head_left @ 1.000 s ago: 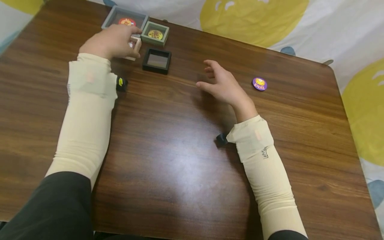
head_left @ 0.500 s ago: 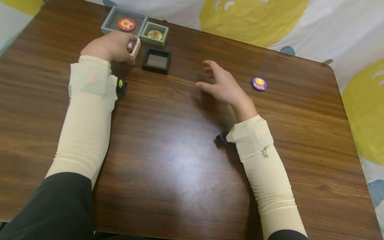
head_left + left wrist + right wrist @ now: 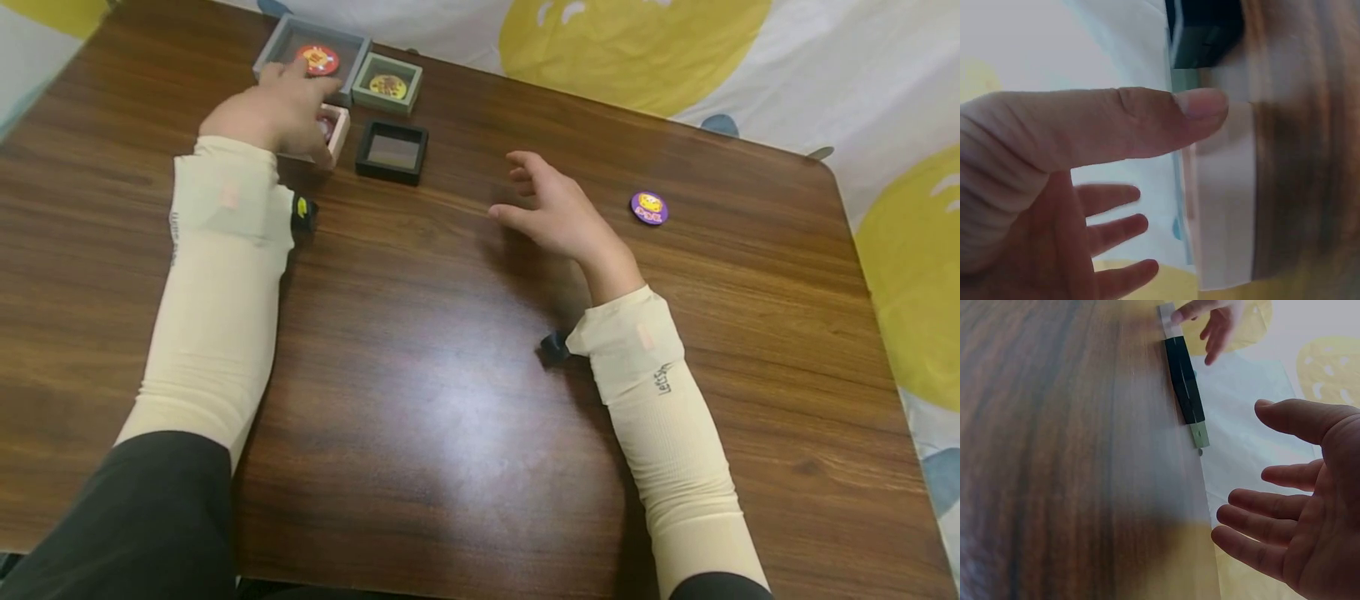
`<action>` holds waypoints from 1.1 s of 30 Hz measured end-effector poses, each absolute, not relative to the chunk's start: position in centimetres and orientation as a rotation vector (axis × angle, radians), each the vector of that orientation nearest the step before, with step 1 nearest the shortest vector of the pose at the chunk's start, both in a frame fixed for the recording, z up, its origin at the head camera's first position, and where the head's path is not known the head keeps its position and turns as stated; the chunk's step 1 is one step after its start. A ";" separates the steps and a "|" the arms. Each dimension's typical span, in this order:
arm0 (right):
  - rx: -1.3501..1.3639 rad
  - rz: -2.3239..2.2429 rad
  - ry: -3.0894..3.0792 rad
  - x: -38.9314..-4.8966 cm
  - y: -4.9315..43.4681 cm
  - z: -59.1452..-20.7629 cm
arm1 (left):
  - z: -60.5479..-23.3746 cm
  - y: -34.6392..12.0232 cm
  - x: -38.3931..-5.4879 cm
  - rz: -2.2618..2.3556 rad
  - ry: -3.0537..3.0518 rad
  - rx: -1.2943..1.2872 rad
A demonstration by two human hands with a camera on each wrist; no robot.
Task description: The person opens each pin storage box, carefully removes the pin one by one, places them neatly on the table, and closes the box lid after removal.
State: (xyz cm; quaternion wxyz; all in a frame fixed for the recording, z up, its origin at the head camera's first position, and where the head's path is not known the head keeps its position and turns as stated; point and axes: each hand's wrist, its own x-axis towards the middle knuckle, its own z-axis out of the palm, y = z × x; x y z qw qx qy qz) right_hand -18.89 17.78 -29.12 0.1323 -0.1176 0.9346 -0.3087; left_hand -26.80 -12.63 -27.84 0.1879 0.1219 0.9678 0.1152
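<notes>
My left hand (image 3: 266,108) is over a small pinkish-white box (image 3: 341,133), fingers spread. In the left wrist view the thumb (image 3: 1204,105) lies at the upper edge of the white box's side (image 3: 1225,212), while the other fingers are off it. Part of a red badge shows inside that box; the hand hides the rest. Beside it on the right sits a square black box (image 3: 392,173). My right hand (image 3: 562,208) is held over the middle of the table, fingers relaxed and holding nothing. A round purple badge (image 3: 648,208) lies to its right.
Behind the left hand a grey tray (image 3: 272,46) holds a round red badge (image 3: 318,59). Next to it a green box (image 3: 408,104) contains a yellow badge (image 3: 387,86). The wooden table (image 3: 420,350) ends at a patterned curtain (image 3: 465,37) along the back.
The white box has shifted slightly toward me. My left hand gripped it half a second ago; its fingers have since spread and lifted off. The right hand has stayed still.
</notes>
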 end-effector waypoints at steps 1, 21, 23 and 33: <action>-0.342 -0.893 2.712 -18.9 17.8 -29.1 | -27.9 -12.6 -26.9 0.321 2.718 0.347; -0.355 -0.878 2.681 -18.9 17.6 -29.2 | -28.7 -13.2 -27.5 0.323 2.702 0.375; -0.358 -0.876 2.683 -18.9 17.6 -29.2 | -28.2 -13.3 -27.3 0.377 2.709 0.397; -0.383 -0.862 2.686 -19.0 17.6 -29.2 | -25.8 -12.2 -25.8 0.600 2.776 0.587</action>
